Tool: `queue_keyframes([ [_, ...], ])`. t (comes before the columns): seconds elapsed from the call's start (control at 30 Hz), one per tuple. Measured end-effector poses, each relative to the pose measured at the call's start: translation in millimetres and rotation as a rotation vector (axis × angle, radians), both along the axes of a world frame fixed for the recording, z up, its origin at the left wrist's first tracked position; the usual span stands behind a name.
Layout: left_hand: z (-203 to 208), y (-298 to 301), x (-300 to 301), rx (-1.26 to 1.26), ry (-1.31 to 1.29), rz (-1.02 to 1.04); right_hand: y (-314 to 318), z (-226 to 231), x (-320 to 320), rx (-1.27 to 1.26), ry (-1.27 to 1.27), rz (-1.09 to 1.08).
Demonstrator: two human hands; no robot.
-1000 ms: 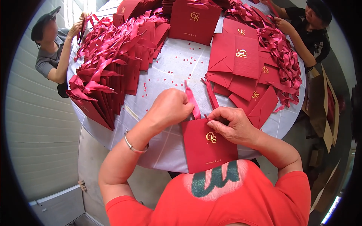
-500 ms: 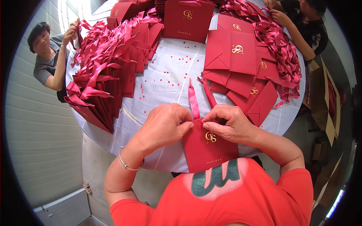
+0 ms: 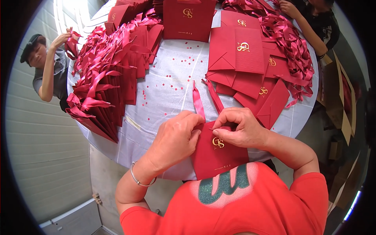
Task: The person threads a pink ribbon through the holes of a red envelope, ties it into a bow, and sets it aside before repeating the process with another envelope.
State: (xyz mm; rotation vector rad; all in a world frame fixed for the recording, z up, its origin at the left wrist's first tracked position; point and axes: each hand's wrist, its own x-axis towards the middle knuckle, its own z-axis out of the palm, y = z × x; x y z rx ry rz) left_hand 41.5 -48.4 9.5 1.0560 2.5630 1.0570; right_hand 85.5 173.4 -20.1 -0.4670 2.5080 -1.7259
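Note:
A dark red paper gift bag (image 3: 219, 160) with a gold emblem lies flat at the table's near edge, against my shirt. Closed round its top left corner are the thumb and fingers of my left hand (image 3: 176, 137). Just above the emblem, my right hand (image 3: 243, 127) makes a pinch over the bag's upper edge; what sits between its fingertips is too small to tell. Two strands of pink-red ribbon, a left one (image 3: 197, 100) and a right one (image 3: 214, 96), stretch away from the top of the bag across the cloth.
Upright bags with ribbon handles (image 3: 103, 82) crowd the table's left. Flat bags (image 3: 248, 51) overlap on the right beside heaped ribbons (image 3: 291, 58). One bag (image 3: 188, 19) stands at the back. Small red paper dots (image 3: 168, 86) dot the white cloth. Co-workers sit at both far sides; cardboard boxes (image 3: 338, 105) stand right.
My left hand has turned slightly, its fingers more hidden now. My right hand stays pinched at the bag's top. The co-worker at left has raised a ribbon away from the pile.

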Motion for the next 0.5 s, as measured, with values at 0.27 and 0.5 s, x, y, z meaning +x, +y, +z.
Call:
queue_keyframes([
  [0.27, 5.9, -0.2, 2.0, 0.164, -0.13, 0.04, -2.3, 1.1, 1.0, -0.075, -0.082, -0.047],
  [0.5, -1.5, -8.6, -31.9, 0.037, -0.871, 0.062, -4.7, 2.1, 2.1, -0.099, -0.11, -0.032],
])
